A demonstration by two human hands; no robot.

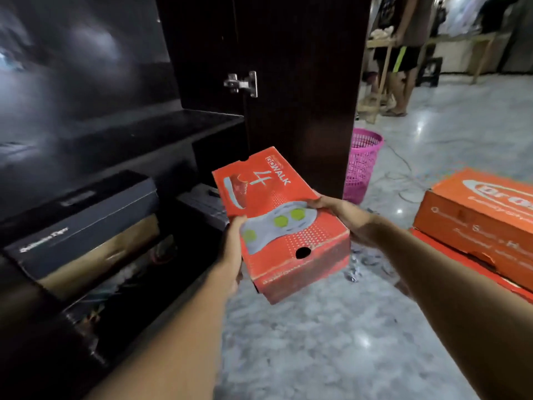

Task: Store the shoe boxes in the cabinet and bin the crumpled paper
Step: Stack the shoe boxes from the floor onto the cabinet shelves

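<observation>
1. The red shoe box (277, 220) hung just in front of the cabinet (202, 119), tilted toward its lower shelf. It seemed aimed at the space beside the dark box (86, 223) stored there.
2. The left hand (233, 249) and right hand (340, 217) each clamped one long side, thumbs on the lid, probably to keep it steady.
3. It was rectangular printed cardboard with a round finger hole. A pink mesh basket (362, 163) stood right of the cabinet.
</observation>
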